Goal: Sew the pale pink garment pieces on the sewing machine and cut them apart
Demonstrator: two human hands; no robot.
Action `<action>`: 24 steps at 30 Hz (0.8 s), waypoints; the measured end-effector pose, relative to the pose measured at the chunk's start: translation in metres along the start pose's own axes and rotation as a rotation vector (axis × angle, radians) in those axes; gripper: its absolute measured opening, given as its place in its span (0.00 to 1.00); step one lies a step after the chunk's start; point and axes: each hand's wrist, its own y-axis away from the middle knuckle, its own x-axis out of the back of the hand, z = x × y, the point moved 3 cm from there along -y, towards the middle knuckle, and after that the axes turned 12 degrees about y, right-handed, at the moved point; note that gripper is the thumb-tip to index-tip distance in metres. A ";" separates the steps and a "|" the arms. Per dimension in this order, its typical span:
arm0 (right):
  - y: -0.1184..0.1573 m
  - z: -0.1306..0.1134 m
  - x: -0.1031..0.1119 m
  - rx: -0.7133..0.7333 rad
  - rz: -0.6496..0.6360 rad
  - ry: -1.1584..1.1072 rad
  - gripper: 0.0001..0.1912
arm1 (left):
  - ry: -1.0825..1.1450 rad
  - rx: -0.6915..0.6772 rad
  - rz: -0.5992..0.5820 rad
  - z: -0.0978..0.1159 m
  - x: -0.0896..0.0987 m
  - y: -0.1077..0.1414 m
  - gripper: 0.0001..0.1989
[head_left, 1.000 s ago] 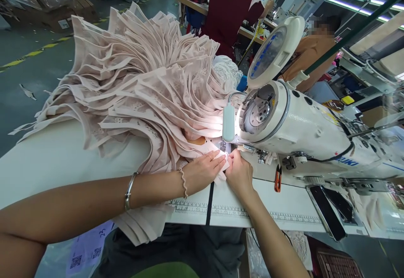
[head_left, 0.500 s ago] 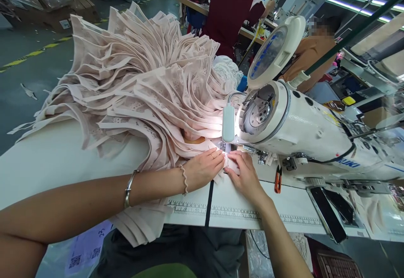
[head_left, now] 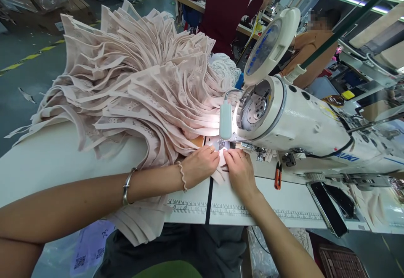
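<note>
At the needle of a white sewing machine (head_left: 303, 118), a small pale pink fabric piece (head_left: 223, 160) lies under the lit presser foot (head_left: 221, 144). My left hand (head_left: 202, 165) grips its left side, fingers curled and pressed together. On the right side, my right hand (head_left: 240, 169) pinches the same fabric with thumb and fingers close to the foot. The fabric's lower end hangs between both hands toward me. To the left, a large heap of pale pink lace-trimmed fabric pieces (head_left: 135, 80) spreads over the table, some reaching beneath my left forearm.
Orange thread snips (head_left: 277, 176) and a phone (head_left: 330, 210) lie right of my right hand. A printed ruler (head_left: 230, 214) runs along the table's front edge. A round magnifier (head_left: 271, 48) stands over the machine head. Two people sit or stand beyond it, one in a maroon top (head_left: 224, 9).
My left hand has curled its fingers and drawn slightly toward me. My right hand has turned, its fingers now closer together on the fabric. The view has shifted a little.
</note>
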 end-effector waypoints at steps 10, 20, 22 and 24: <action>0.003 0.016 -0.021 -0.080 -0.186 -0.022 0.29 | -0.017 -0.022 0.117 0.010 -0.023 -0.009 0.14; 0.007 0.018 -0.027 -0.114 -0.221 -0.105 0.33 | -0.068 -0.030 0.120 0.010 -0.018 -0.008 0.17; 0.007 0.019 -0.029 -0.118 -0.193 -0.108 0.32 | -0.049 -0.031 0.109 0.009 -0.017 -0.008 0.16; 0.006 0.019 -0.030 -0.124 -0.176 -0.117 0.31 | -0.029 -0.021 0.087 0.008 -0.016 -0.009 0.16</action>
